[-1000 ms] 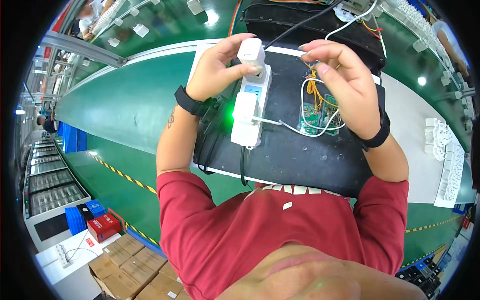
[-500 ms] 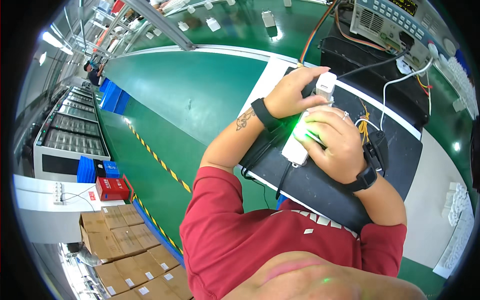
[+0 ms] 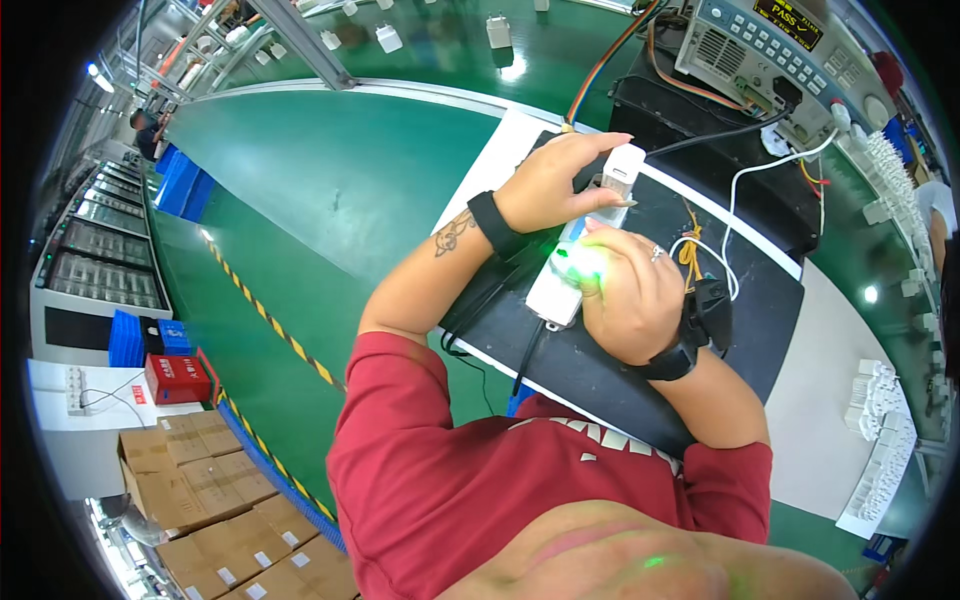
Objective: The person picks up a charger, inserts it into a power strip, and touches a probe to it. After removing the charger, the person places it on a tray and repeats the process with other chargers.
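A white power adapter [image 3: 624, 170] stands at the far end of a white box with sockets [image 3: 555, 295] on a black mat [image 3: 520, 345]. My left hand [image 3: 560, 180] grips the adapter between thumb and fingers. Lower down on the same box, my right hand [image 3: 630, 290] has its fingers curled together beside a bright green glow [image 3: 577, 264]. The glare hides what its fingertips hold, if anything. From the near end of the box runs a black cable [image 3: 528, 358].
A bench instrument with a lit screen [image 3: 770, 60] stands at the far right on a black case [image 3: 690, 130]. White cable [image 3: 735, 215] and tied yellow wires [image 3: 690, 255] lie right of my hands. White adapters [image 3: 388, 38] sit on the green surface at the back.
The whole view has shifted, so things appear further left. My right hand's fingers are drawn in more tightly at the green glow. My left hand keeps its grip on the adapter.
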`<action>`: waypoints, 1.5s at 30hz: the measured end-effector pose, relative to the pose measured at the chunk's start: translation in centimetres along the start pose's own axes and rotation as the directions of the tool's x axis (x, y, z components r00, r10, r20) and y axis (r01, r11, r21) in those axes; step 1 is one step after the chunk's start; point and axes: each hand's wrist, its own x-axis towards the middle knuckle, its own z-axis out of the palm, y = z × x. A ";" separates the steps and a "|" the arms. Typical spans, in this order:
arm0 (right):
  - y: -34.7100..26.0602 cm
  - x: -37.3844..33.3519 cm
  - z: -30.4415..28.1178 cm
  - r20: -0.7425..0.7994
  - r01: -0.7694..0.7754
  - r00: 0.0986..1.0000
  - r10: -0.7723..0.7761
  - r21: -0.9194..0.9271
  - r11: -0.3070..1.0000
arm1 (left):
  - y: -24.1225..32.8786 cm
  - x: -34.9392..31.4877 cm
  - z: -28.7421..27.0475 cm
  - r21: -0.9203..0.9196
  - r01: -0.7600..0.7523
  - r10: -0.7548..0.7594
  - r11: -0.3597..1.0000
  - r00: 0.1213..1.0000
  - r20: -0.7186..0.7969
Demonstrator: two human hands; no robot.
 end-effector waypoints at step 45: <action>-1.0 1.8 -1.5 -0.283 -0.238 0.909 0.306 0.251 0.938 | 4.0 -5.6 -1.8 -0.302 0.109 -0.063 0.947 0.985 0.160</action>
